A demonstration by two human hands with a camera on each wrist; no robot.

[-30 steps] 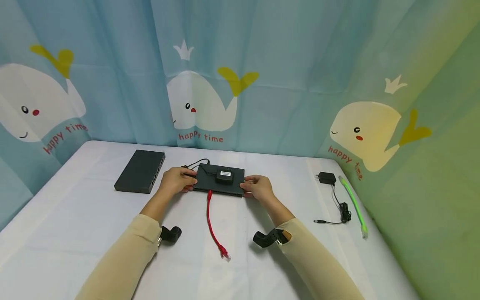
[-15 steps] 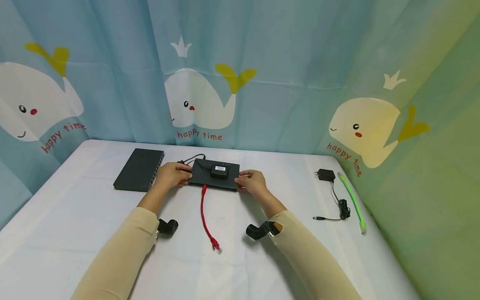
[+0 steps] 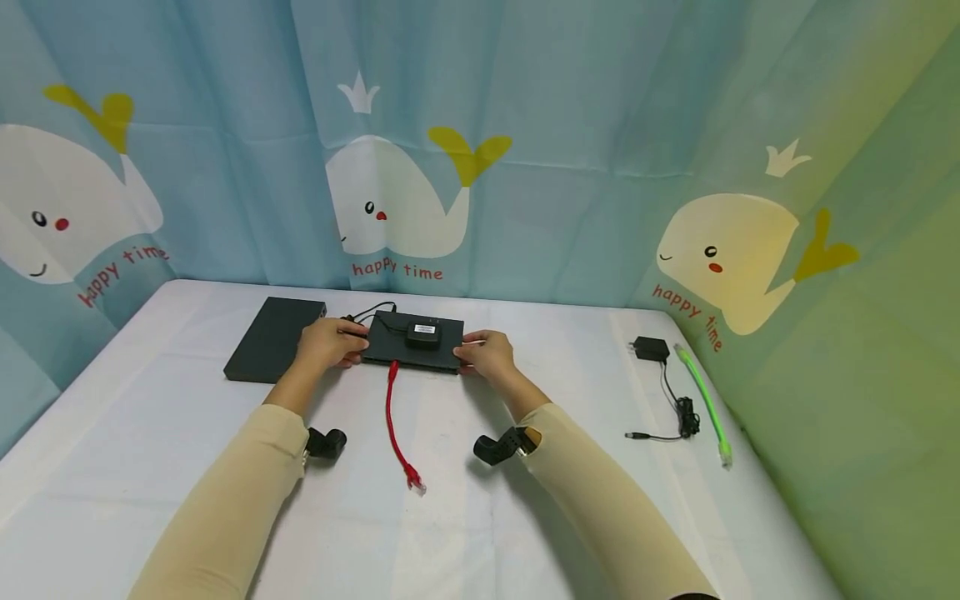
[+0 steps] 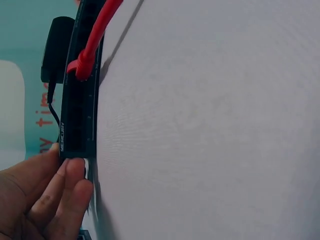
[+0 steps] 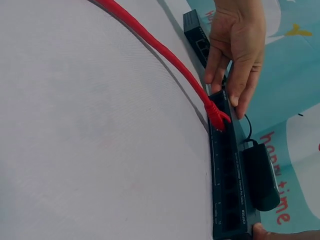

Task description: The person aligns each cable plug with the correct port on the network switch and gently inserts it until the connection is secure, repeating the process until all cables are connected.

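Between my two hands is a black network switch [image 3: 390, 343], its row of ports facing me. My left hand [image 3: 322, 343] grips its left end, thumb on top and fingers underneath in the left wrist view. At the other end, my right hand [image 3: 489, 353] pinches the right edge. A red Ethernet cable [image 3: 390, 417] is plugged into a front port [image 5: 217, 125], its free plug trailing toward me. On top of the switch rests a black power adapter [image 3: 423, 335] with a white label; its thin cord loops behind the left end.
A second black switch [image 3: 262, 343] lies at the left, partly overlapped by my left hand in the head view. To the right are another power adapter [image 3: 649, 348] with a bundled cord [image 3: 687, 417] and a green Ethernet cable [image 3: 705, 400]. A patterned curtain [image 3: 570, 233] hangs behind the table.
Both hands have shifted left with the switch, bringing it closer to the second switch. The adapter rides along on top, and the red cable trails after it.
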